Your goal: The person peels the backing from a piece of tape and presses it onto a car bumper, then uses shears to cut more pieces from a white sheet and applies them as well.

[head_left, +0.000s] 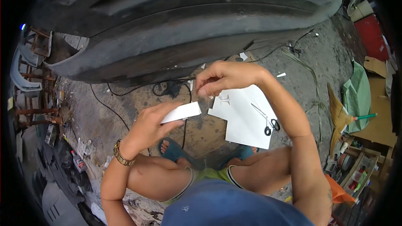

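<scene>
A small white strip-like piece is held between the thumb and fingers of my left hand. To its upper right, my right hand is bent downward with thumb and fingertips close together; what they hold, if anything, is too small to name. Below my right hand lies a white sheet with a notched left edge. Scissors with black handles rest on the sheet, their blades apart. A small pale cross-shaped piece is near the sheet's upper left.
A large dark bumper-like panel spans the top. Brown cardboard and a black cable lie on the floor. At the right are a broom, a green sack and a wooden crate.
</scene>
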A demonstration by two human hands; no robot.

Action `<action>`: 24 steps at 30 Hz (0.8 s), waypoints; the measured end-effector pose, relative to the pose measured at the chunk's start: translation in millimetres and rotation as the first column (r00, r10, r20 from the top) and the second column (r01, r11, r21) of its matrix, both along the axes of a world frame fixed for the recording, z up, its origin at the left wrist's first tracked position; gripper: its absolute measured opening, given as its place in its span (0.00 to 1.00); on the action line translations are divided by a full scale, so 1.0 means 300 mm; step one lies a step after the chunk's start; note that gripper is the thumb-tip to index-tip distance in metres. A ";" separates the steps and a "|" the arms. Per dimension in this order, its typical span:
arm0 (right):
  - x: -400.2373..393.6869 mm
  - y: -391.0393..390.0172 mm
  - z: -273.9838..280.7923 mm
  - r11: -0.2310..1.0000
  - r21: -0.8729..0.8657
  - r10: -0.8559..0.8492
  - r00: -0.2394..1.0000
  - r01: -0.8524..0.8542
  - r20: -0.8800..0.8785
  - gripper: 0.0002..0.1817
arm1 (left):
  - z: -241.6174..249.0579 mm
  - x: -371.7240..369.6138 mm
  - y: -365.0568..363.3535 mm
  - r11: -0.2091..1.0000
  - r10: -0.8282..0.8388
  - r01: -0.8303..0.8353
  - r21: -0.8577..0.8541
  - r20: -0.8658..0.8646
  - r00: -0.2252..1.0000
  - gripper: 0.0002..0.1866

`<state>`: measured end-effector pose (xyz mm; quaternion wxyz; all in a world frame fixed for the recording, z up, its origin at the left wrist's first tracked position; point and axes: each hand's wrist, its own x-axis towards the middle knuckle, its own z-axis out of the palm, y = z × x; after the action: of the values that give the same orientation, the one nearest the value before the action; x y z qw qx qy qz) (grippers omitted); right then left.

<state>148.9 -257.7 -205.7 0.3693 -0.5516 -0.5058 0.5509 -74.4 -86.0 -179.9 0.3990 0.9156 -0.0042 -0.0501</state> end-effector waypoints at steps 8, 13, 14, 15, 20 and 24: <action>-0.052 -0.347 -0.761 0.952 0.039 -0.235 0.645 0.303 0.728 0.12 | -0.142 -0.009 0.039 0.909 -0.031 -0.131 -0.395 -0.378 0.925 0.15; -0.193 -0.359 -0.914 0.932 0.214 -0.319 0.384 0.291 0.867 0.15 | -0.182 -0.019 0.061 0.841 -0.110 -0.224 -0.492 -0.561 0.820 0.18; -0.204 -0.352 -0.950 0.932 0.235 -0.333 0.397 0.275 0.855 0.15 | -0.177 -0.020 0.055 0.849 -0.080 -0.244 -0.469 -0.571 0.817 0.18; -0.205 -0.350 -0.992 0.941 0.176 -0.272 0.338 0.287 0.901 0.15 | -0.168 -0.016 0.050 0.813 -0.073 -0.305 -0.496 -0.607 0.792 0.17; -0.174 -0.352 -1.024 0.937 0.064 -0.162 0.265 0.343 0.950 0.12 | -0.186 -0.017 0.060 0.744 -0.094 -0.348 -0.570 -0.605 0.791 0.15; -0.134 -0.349 -0.882 0.781 0.051 -0.590 0.709 0.623 0.386 0.09 | -0.206 -0.028 0.081 0.750 -0.043 -0.356 -0.557 -0.578 0.815 0.17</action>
<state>108.6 -362.3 -470.3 0.4007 -0.7979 -0.3347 0.3014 -82.9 -61.6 -241.8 0.6736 0.6633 0.1759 -0.2745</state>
